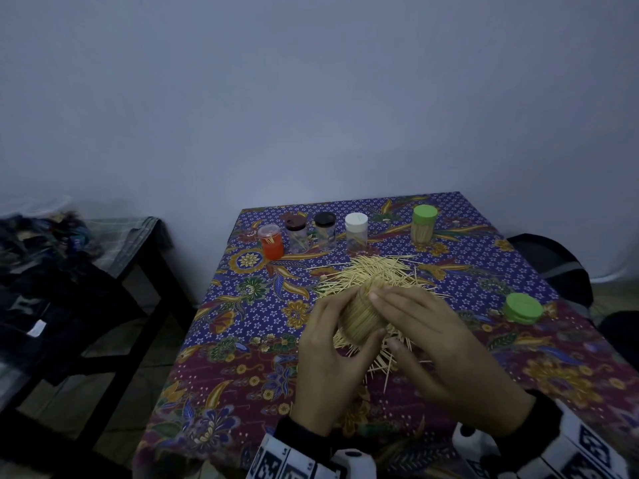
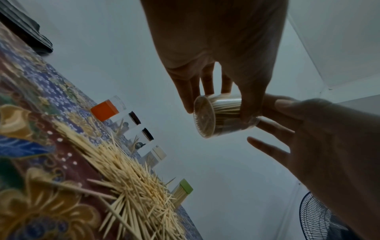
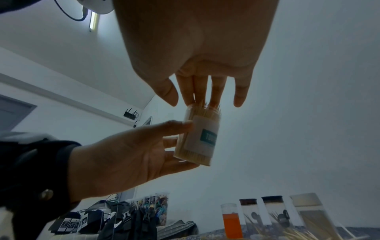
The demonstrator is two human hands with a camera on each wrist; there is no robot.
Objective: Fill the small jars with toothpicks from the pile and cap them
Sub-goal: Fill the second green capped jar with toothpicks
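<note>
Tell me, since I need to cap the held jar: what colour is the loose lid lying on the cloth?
Green; the loose lid shows best in the head view.

- plain pale wall (image 1: 311,98) behind, dim light
- patterned tablecloth (image 1: 466,271) on table
- dark side table (image 1: 145,257) at left, clothes heaped on it
- lit tube light (image 3: 94,21) overhead
- router (image 3: 131,113) on wall
- fan (image 2: 320,216) at floor level

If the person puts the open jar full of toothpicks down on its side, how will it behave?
The jar is a smooth clear cylinder, so on its side it would probably roll. It has no cap, and toothpick tips stick out at its mouth under the right hand, so some would likely spill. Packed full, it probably feels firm in the left hand.
</note>
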